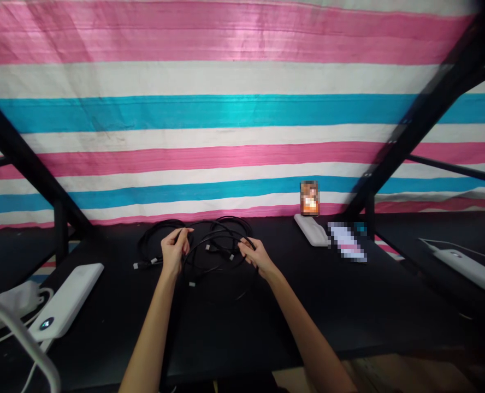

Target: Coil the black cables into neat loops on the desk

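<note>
My left hand pinches a black cable near the middle of the black table. On the other side of the same loose loops, my right hand has its fingers closed on the cable too. A light connector hangs or lies below the loops; I cannot tell which. Behind my left hand lies a coiled black cable with a plug end. Another black coil rests farther back between my hands, with small connectors in front of it.
At left, a white power bank lies beside white cords. A phone stands at the back near a pale flat case and a blurred packet. Another white power bank is far right. Black slanted frame bars flank the table.
</note>
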Tool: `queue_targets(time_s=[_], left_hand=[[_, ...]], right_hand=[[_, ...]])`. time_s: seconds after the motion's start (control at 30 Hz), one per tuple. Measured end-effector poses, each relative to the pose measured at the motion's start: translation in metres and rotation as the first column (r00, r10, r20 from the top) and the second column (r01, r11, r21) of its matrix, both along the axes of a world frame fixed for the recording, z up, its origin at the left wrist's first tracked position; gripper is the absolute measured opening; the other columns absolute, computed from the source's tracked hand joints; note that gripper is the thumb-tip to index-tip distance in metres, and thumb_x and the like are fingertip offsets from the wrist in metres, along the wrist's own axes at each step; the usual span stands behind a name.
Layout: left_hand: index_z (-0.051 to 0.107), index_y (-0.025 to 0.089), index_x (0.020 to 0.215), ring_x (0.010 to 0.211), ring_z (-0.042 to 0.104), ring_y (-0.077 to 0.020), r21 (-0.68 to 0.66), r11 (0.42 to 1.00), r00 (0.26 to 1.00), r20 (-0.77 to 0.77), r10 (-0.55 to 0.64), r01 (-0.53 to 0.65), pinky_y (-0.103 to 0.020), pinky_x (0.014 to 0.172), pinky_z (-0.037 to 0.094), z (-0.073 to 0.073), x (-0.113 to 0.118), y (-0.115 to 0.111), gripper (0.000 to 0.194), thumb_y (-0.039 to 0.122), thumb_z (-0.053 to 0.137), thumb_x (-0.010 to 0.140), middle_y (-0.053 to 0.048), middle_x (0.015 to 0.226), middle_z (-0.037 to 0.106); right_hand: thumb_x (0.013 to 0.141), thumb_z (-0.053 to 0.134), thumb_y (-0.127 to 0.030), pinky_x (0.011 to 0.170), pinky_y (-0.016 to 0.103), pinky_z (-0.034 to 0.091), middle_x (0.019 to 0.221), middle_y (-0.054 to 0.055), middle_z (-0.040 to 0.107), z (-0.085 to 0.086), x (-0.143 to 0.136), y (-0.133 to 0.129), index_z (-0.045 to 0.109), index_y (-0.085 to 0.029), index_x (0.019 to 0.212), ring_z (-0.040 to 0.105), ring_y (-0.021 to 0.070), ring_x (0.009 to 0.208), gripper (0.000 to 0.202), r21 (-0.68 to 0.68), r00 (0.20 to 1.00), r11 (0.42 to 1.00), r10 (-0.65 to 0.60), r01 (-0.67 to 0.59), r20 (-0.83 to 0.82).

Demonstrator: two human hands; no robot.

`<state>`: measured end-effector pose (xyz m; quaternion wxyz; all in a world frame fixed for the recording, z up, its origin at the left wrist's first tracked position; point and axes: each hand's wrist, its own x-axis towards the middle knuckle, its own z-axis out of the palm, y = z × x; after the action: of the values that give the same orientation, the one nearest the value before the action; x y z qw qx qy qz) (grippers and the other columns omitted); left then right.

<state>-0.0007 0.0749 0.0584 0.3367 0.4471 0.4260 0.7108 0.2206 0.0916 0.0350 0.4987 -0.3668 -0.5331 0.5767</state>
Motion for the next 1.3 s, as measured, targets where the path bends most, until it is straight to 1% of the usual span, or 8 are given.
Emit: queue_targets(time_s=[0.17, 0.37, 0.47, 0.57, 0.77, 0.93, 1.1, 1.3], left_hand=[[0.062, 0.011, 0.071, 0.03, 0.026, -0.0024, 0.109, 0.992, 0.948, 0.317, 0.03, -0.068, -0.016, 0.029, 0.016, 0.003, -0.013, 0.002, 0.028, 0.039, 0.067, 0.071, 0.01, 0.038, 0.028], [0.059, 0.015, 0.073, 0.031, 0.026, -0.0039, 0.185, 0.978, 0.758, 0.624, -0.189, 0.092, -0.017, 0.032, 0.022, 0.009, -0.028, -0.003, 0.021, 0.036, 0.065, 0.074, 0.01, 0.039, 0.03], [0.056, 0.016, 0.066, 0.031, 0.026, -0.0046, 0.22, 0.966, 0.677, 0.691, -0.255, 0.138, -0.018, 0.034, 0.025, 0.01, -0.033, -0.005, 0.024, 0.036, 0.059, 0.079, 0.009, 0.039, 0.029], [0.049, 0.016, 0.054, 0.032, 0.028, -0.0049, 0.207, 0.964, 0.676, 0.688, -0.264, 0.165, -0.019, 0.035, 0.026, 0.011, -0.033, -0.007, 0.037, 0.041, 0.058, 0.079, 0.007, 0.039, 0.029], [0.034, 0.016, 0.039, 0.031, 0.03, -0.0045, 0.13, 0.965, 0.823, 0.504, -0.263, 0.228, -0.019, 0.037, 0.028, 0.013, -0.028, -0.01, 0.055, 0.053, 0.056, 0.074, 0.006, 0.034, 0.022], [0.052, 0.016, 0.048, 0.028, 0.026, -0.0039, -0.011, 1.0, 0.993, 0.116, -0.012, 0.013, -0.02, 0.035, 0.024, 0.006, -0.018, -0.003, 0.046, 0.053, 0.055, 0.075, 0.008, 0.031, 0.025], [0.064, 0.016, 0.094, 0.032, 0.031, -0.0055, -0.096, 0.995, 0.98, -0.195, -0.033, 0.014, -0.018, 0.033, 0.024, -0.005, -0.004, 0.004, 0.039, 0.049, 0.048, 0.081, 0.008, 0.041, 0.036], [0.064, 0.016, 0.09, 0.045, 0.047, -0.0081, -0.117, 0.989, 0.94, -0.321, -0.119, 0.086, -0.02, 0.046, 0.037, -0.009, -0.009, 0.007, 0.034, 0.044, 0.048, 0.082, 0.003, 0.056, 0.052]], right_hand=[[0.061, 0.075, -0.04, 0.033, 0.017, 0.02, 0.052, -0.007, 0.044, 0.002, 0.005, 0.005, 0.054, -0.016, 0.065, 0.022, 0.0005, 0.037, 0.032, -0.057, 0.968, 0.998, -0.044, 0.031, -0.247], [0.06, 0.078, -0.034, 0.033, 0.01, 0.02, 0.052, -0.009, 0.034, 0.005, 0.013, 0.009, 0.056, -0.015, 0.064, 0.015, -0.0007, 0.039, 0.03, -0.099, 0.865, 0.995, -0.021, -0.034, -0.501], [0.061, 0.078, -0.035, 0.033, 0.007, 0.023, 0.052, -0.009, 0.033, 0.008, 0.017, 0.011, 0.059, -0.016, 0.067, 0.014, -0.0003, 0.039, 0.028, -0.103, 0.808, 0.993, -0.016, -0.055, -0.589], [0.061, 0.078, -0.035, 0.032, 0.006, 0.023, 0.052, -0.009, 0.032, 0.01, 0.02, 0.012, 0.06, -0.016, 0.069, 0.014, 0.0, 0.039, 0.027, -0.101, 0.789, 0.994, -0.023, -0.05, -0.614], [0.061, 0.077, -0.04, 0.031, 0.005, 0.021, 0.049, -0.01, 0.028, 0.007, 0.022, 0.011, 0.059, -0.016, 0.067, 0.014, 0.0004, 0.039, 0.031, -0.068, 0.824, 0.995, 0.025, -0.077, -0.566], [0.064, 0.074, -0.042, 0.03, 0.009, 0.014, 0.048, -0.009, 0.035, 0.005, 0.019, 0.007, 0.059, -0.017, 0.07, 0.015, -0.0002, 0.037, 0.03, -0.058, 0.902, 0.99, 0.092, -0.128, -0.422], [0.07, 0.069, -0.038, 0.029, 0.015, 0.017, 0.07, -0.001, 0.059, -0.002, 0.008, 0.004, 0.065, -0.019, 0.089, 0.022, -0.0014, 0.035, 0.028, -0.072, 0.987, 0.991, 0.108, -0.117, -0.118], [0.065, 0.071, -0.039, 0.034, 0.02, 0.029, 0.077, 0.002, 0.064, -0.012, 0.005, 0.013, 0.067, -0.018, 0.089, 0.033, 0.0019, 0.037, 0.032, -0.02, 0.998, 0.998, -0.063, 0.063, 0.001]])
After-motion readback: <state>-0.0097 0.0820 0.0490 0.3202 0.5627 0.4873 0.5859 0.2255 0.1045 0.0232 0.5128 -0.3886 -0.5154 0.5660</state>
